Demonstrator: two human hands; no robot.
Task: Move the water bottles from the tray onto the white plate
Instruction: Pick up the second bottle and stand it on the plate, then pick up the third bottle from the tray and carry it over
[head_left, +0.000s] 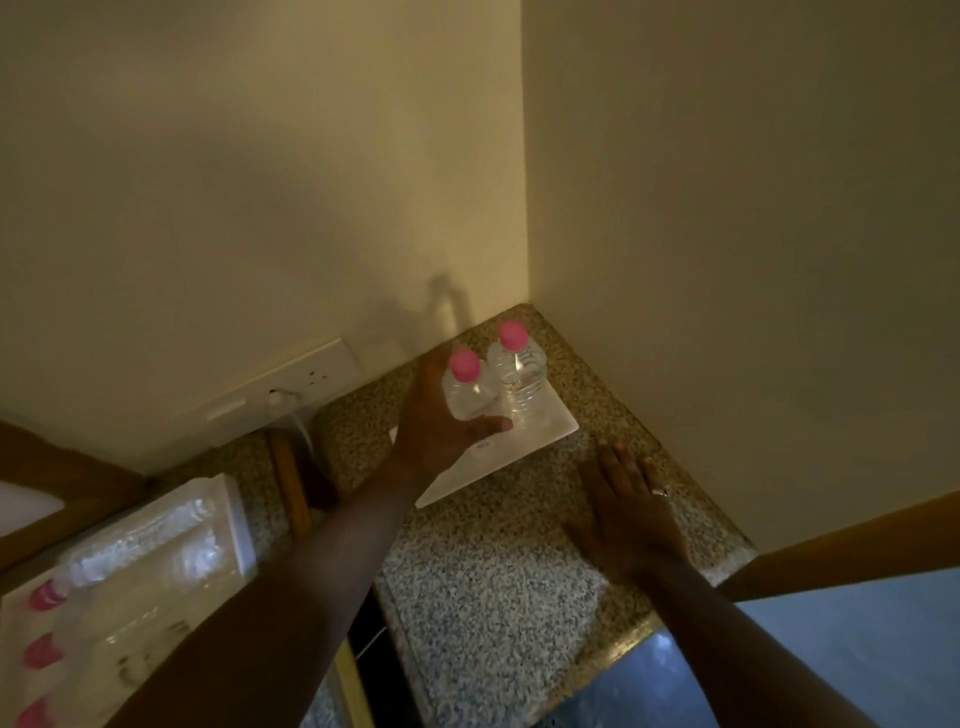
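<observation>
A square white plate (550, 431) lies on the speckled counter near the wall corner. One clear water bottle with a pink cap (519, 374) stands upright on its far side. My left hand (436, 421) is shut around a second pink-capped bottle (465, 389), held upright over the plate's left part, right beside the first. My right hand (628, 499) rests flat on the counter to the right of the plate, fingers spread, holding nothing. At the lower left a white tray (236, 514) holds several more pink-capped bottles (124, 582) lying down.
The granite counter (483, 587) ends at walls behind and to the right of the plate. A wall socket with a white plug (283, 397) sits behind the tray. A wooden strip (288, 483) lies between tray and plate. Blue floor (831, 649) shows at the lower right.
</observation>
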